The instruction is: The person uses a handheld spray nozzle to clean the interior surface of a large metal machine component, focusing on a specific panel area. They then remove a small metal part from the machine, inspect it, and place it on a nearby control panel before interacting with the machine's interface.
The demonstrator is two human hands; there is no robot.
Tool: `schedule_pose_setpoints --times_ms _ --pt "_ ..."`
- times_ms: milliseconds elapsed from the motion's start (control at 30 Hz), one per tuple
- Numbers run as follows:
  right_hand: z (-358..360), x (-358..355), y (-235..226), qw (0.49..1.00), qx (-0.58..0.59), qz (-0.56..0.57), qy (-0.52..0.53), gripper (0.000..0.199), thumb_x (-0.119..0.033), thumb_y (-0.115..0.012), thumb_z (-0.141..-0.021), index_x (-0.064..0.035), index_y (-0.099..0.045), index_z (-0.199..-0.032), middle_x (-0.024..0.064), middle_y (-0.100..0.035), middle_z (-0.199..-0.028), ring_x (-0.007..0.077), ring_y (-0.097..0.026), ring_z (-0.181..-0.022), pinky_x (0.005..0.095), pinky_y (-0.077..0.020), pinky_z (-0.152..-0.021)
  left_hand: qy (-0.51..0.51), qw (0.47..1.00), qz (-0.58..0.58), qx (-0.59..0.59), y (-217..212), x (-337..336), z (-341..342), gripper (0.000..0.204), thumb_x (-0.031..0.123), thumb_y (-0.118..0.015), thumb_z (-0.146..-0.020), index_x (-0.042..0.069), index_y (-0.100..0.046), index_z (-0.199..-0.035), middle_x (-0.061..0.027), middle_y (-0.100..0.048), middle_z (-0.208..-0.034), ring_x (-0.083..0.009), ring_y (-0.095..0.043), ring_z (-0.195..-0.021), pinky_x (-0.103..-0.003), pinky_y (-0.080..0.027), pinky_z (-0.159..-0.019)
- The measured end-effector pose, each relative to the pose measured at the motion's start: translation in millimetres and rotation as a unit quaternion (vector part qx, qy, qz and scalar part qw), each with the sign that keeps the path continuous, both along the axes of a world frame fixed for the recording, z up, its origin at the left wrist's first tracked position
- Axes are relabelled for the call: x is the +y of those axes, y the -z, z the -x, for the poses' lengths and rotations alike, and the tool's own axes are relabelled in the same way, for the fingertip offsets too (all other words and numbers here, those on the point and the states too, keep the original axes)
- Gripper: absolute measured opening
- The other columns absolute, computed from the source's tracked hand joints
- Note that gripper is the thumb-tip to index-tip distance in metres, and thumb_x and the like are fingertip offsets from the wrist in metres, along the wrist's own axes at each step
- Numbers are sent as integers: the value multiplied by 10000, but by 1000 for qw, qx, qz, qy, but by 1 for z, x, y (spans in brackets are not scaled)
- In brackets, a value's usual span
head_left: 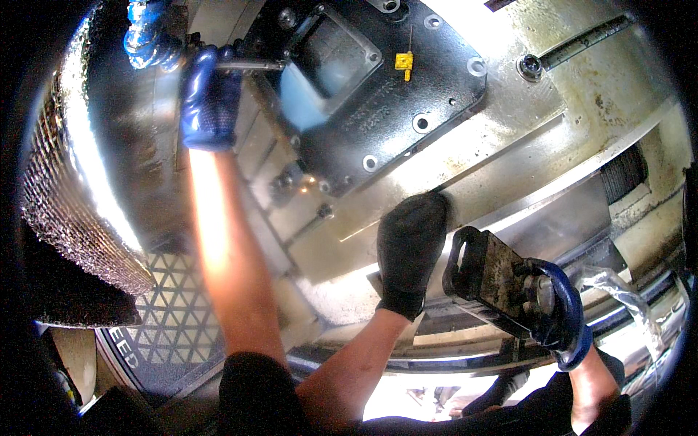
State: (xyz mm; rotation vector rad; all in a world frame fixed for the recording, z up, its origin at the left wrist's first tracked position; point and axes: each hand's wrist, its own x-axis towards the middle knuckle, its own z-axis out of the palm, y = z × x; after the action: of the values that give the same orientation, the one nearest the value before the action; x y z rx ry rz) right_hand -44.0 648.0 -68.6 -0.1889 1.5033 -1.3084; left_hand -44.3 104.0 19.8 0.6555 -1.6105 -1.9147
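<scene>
My left hand [211, 102], in a shiny dark blue glove, has its fingers curled around a slim metal rod [251, 65]. The rod's far end points right, to the rim of a square opening [336, 54] in a dark metal plate [363, 116]. My right hand [567, 316], gloved in the same blue, wraps around a dark, worn metal block [494, 272] with a round knob on its side. Its fingers are partly hidden behind the block. Between the two hands, a bare limb ends in a black covering [413, 251], which looks like a foot.
Holes ring the plate, and a small yellow tag [403, 65] lies on it. A bolt [531, 67] sits in a slot of the oily metal bed [596, 94]. Blue segmented hose [149, 33] hangs upper left, beside a big shiny cylinder [94, 182]. A triangle-patterned mat [178, 305] lies below.
</scene>
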Motion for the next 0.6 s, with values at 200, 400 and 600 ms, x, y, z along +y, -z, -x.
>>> schedule_pose_setpoints --times_ms 200,400,600 --pt "3 -2 -1 999 42 8 -17 650 -295 -776 -703 7 -540 -1228 184 -610 -1162 311 -590 -1083 399 -455 -965 -17 1000 10 5 2 5 1 123 92 -701 -830 86 -676 -950 -98 -698 -960 -246 -658 -934 -397 -535 -870" --pt "1 -2 1 999 41 5 6 656 -297 -791 -697 6 -543 -1222 174 -612 -1157 299 -590 -1081 397 -454 -968 -14 1000 17 14 1 4 2 141 88 -695 -834 77 -670 -972 -105 -694 -973 -249 -657 -954 -402 -537 -875" --pt "1 1 1 998 57 14 5 677 -335 -783 -707 13 -538 -1233 176 -606 -1165 300 -588 -1086 398 -453 -964 -24 999 35 21 4 10 6 169 89 -693 -837 85 -665 -1004 -91 -690 -999 -245 -657 -952 -399 -537 -879"
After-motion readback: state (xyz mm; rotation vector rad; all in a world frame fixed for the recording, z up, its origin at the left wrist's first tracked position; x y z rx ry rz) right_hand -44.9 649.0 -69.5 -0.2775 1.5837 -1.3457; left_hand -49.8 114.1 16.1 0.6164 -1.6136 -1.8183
